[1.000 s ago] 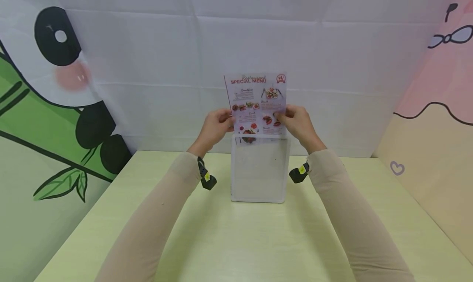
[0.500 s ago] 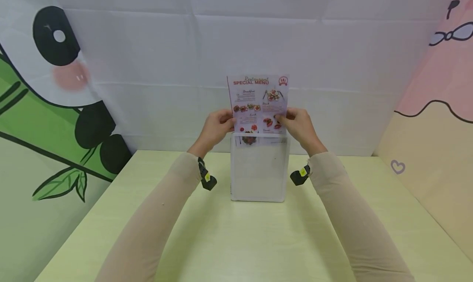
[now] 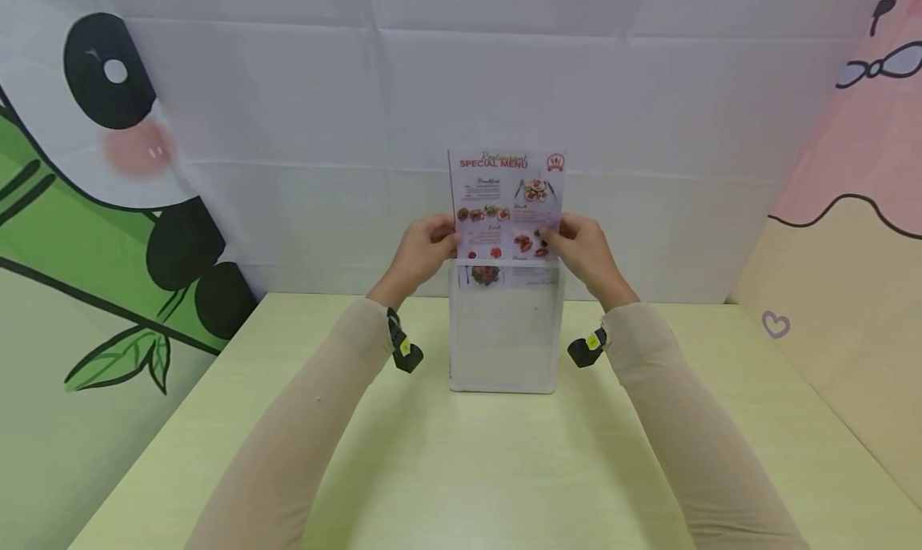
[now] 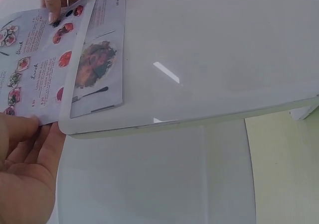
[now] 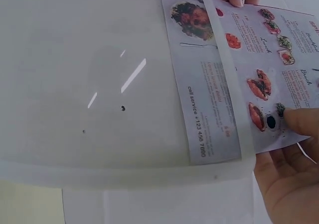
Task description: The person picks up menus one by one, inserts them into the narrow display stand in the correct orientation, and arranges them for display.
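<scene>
A printed restaurant menu sheet (image 3: 507,206) stands upright, its lower end inside the top of a clear upright sign holder with a white border (image 3: 502,338). Through the holder's front in the right wrist view, the menu's bottom strip (image 5: 207,84) shows. My left hand (image 3: 425,250) pinches the menu's left edge just above the holder's top. On the opposite edge my right hand (image 3: 582,250) pinches the sheet, thumb on the printed face and fingers behind. In the left wrist view, the left fingers (image 4: 42,147) lie close to the holder's top corner.
The holder stands on a pale yellow table (image 3: 461,470), near a white cloth backdrop (image 3: 324,118). A cartoon panel (image 3: 130,174) rises at the left, and a pink and cream one (image 3: 850,238) at the right. Each wrist carries a small black camera (image 3: 406,355).
The menu has shifted slightly down and to the right, and it stands straighter. Both hands keep their grip and have hardly moved; the holder stays in place.
</scene>
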{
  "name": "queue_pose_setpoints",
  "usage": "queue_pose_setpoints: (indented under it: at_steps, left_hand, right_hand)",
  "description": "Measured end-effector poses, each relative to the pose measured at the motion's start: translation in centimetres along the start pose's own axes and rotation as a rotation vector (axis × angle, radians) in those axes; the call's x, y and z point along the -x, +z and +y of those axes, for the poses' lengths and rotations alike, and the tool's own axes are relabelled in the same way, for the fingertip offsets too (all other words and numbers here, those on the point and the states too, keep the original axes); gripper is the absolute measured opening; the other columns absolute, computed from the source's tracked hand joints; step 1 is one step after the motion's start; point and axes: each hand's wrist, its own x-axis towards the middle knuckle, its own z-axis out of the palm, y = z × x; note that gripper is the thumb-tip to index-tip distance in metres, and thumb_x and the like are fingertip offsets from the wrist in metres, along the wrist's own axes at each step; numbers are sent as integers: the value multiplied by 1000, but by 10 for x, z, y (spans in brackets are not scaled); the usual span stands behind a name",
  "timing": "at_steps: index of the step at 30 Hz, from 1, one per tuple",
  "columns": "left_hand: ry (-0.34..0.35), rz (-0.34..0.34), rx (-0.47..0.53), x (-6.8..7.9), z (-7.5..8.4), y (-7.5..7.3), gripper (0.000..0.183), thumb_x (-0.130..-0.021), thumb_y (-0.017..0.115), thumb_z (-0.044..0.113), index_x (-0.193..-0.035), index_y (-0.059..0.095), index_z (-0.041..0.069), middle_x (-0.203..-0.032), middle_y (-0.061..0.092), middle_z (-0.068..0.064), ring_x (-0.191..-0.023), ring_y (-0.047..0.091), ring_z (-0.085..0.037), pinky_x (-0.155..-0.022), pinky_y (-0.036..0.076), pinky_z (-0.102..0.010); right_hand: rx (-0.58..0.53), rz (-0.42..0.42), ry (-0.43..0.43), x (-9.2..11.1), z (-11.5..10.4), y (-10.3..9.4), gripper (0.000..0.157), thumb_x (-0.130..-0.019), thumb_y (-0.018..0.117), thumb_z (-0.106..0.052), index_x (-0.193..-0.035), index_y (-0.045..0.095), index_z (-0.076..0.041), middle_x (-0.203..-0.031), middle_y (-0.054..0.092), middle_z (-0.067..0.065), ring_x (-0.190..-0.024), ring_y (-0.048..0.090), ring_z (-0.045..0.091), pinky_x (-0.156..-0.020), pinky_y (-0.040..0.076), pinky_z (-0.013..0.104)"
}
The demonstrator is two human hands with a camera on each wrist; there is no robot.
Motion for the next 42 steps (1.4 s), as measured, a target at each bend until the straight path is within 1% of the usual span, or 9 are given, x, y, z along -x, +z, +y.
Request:
queue_pose_setpoints:
  at_steps: [4,11,15,20,27,34,42]
  left_hand:
    - [-11,1,-9,-1,0,0,27,-98,53,7,-123,59,-2,-120,63,-18,-108,63,-27,-91,54,-34]
    - [-9,-5,-29,0,0,1,29,-97,54,6,-125,58,-2,-120,63,-19,-110,63,-28,-92,54,-35]
    - [-3,-7,-25,0,-1,1,30,-96,54,5,-126,57,-3,-119,64,-20,-110,63,-29,-93,53,-35]
    - [-16,-8,-8,0,-5,0,32,-96,55,6,-127,56,-2,-120,64,-19,-110,63,-29,-94,53,-33]
    - [9,-10,0,1,-8,1,30,-97,55,8,-125,57,-2,-118,65,-19,-108,63,-28,-94,53,-34]
    - [10,-5,6,1,-9,2,29,-98,55,11,-124,58,0,-118,65,-17,-106,63,-27,-93,53,-35]
    - [10,5,-1,2,-9,3,28,-98,55,10,-123,58,0,-118,65,-17,-107,63,-27,-93,53,-36]
  right_hand:
    - [6,0,5,0,3,0,33,-98,55,-21,-126,61,-5,-117,64,16,-99,57,22,-89,47,35]
    - [16,-12,3,2,6,0,35,-98,55,-24,-127,60,-4,-120,64,15,-104,59,24,-94,48,38]
    - [4,-21,3,2,8,0,35,-98,56,-23,-127,60,-4,-120,64,16,-104,59,24,-95,47,38]
    - [-4,-28,2,4,9,1,35,-98,56,-22,-127,59,-3,-120,63,17,-104,58,25,-96,47,39]
    - [-3,-41,6,5,12,2,36,-98,57,-24,-128,59,-4,-120,63,16,-104,58,26,-96,46,40]
    - [0,-51,14,6,12,1,36,-97,57,-23,-128,59,-4,-121,62,16,-106,56,27,-98,44,41]
    - [7,-44,15,7,12,2,35,-97,58,-22,-128,59,-4,-120,62,16,-104,55,25,-95,43,38]
